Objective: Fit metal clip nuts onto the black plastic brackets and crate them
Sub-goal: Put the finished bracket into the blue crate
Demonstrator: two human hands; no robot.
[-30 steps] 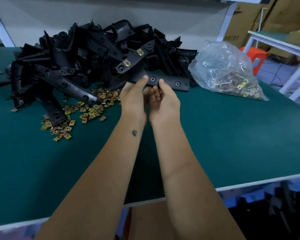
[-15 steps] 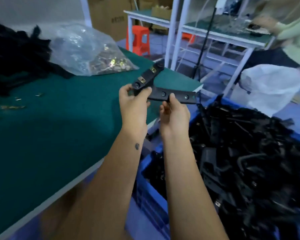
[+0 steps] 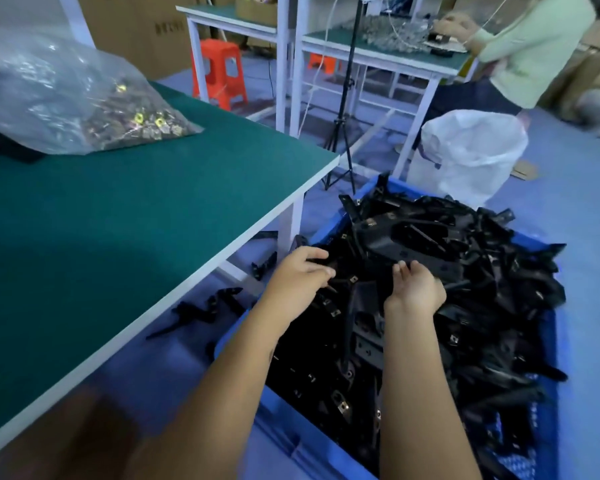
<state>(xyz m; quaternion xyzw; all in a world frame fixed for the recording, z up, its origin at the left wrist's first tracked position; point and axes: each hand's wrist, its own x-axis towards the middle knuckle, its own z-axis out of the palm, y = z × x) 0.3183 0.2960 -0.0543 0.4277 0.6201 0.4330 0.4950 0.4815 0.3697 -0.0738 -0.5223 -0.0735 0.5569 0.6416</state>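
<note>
A blue crate (image 3: 329, 226) stands on the floor just beside the desk (image 3: 125, 216), heaped above its rim with black brackets (image 3: 492, 306). Small metal clip nuts (image 3: 343, 406) glint on many of them. On the desk's far left lies a clear bag (image 3: 59, 88), slumped on its side, holding more loose clip nuts; gold ones show through the plastic near its right corner. A few stray brackets lie on the floor (image 3: 201, 310) between the desk leg and the crate.

One bracket (image 3: 409, 249) sits on top of the heap, near the crate's far-left part. It is an angled piece: its long arm runs from upper left down to lower right, ending just beyond the right hand, and a clip nut (image 3: 371, 222) shows at its upper-left end.

The right hand (image 3: 414, 289) is over the heap, back of the hand up, fingers reaching forward with their tips at the lower edge of that bracket; whether they pinch it or merely touch it cannot be told. The left hand (image 3: 300, 275) hangs over the crate's left rim, fingers loosely bent and pointing right, holding nothing that can be seen.

Beyond stand a white sack (image 3: 471, 154), a tripod (image 3: 343, 109), an orange stool (image 3: 220, 74) and another desk (image 3: 378, 53) where a second person (image 3: 520, 46) works.
</note>
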